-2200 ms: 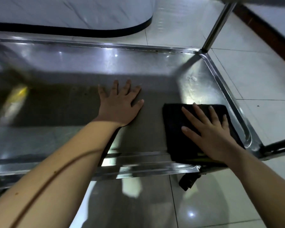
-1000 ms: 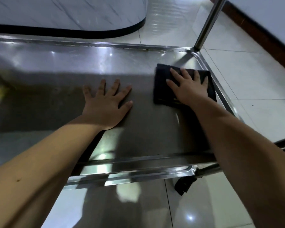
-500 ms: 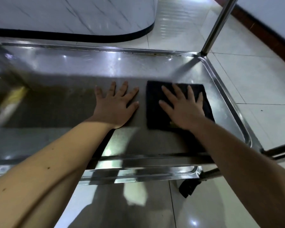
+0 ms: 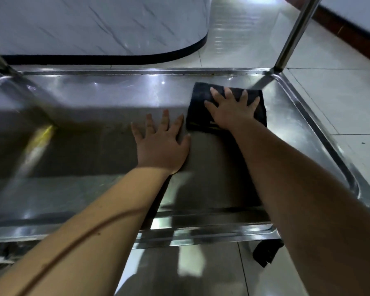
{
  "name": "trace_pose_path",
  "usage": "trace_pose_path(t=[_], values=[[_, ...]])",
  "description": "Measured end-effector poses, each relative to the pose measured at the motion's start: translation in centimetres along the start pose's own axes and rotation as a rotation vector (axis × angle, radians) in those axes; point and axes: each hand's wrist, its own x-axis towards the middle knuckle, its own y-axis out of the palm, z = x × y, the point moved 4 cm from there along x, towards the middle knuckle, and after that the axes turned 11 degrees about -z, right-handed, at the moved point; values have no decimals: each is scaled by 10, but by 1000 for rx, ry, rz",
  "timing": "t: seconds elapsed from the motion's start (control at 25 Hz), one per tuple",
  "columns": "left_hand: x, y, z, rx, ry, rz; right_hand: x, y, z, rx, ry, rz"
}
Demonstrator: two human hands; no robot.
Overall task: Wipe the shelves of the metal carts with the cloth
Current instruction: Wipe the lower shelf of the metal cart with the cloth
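Stainless steel fills most of what we see: the cart's shelf [image 4: 90, 99] is a shallow tray with a raised, rounded rim. Its surface is brushed and glossy, with white glints at the far side and dull shadow nearer to us.

Our right hand [image 4: 231, 112] lies flat on the cloth [image 4: 201, 97], fingers straight and fanned, palm bearing down. The cloth is dark, almost black, soft, and folded into a thick rectangle whose long axis runs left to right. It sits in the far right part of the shelf, just short of the far rim and near the upright post [image 4: 293, 33] at the far right corner.

Our left hand [image 4: 160, 144] is spread flat on bare steel, left of the cloth and nearer to us, propping us up. Its thumb ends just beside the cloth's near left corner, and the blur there keeps us from saying whether they touch. The hands are apart, side by side, neither curled round anything.

As we judge it, the next stroke turns on this: the cloth is close to the far rim and not far from the right wall, so the open run lies toward us and to the left, across the wide shaded stretch. A pull leftward would meet the left hand first, so that hand would need to lift or shift. Steel this smooth should let the cloth slide easily under a flat palm.

Pale glossy floor tiles [image 4: 340, 99] lie beyond the rim, and a black caster [image 4: 265, 253] shows below the near right corner.
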Motion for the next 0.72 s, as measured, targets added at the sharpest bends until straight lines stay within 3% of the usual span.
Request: trace_pose_path(t=[0.16, 0.44, 0.56, 0.64, 0.72], values=[[5, 1, 0, 19, 31, 27, 11, 4, 13, -2, 42, 18], [7, -6, 1, 27, 55, 144, -139, -13, -9, -76, -58, 65], [5, -12, 2, -49, 60, 177, -164, -15, -7, -73, -42, 84], [3, -23, 24, -170, 92, 179, -168, -21, -3, -44, -8, 105], [2, -34, 73, -146, 131, 124, -181, -23, 14, -56, -30, 110]])
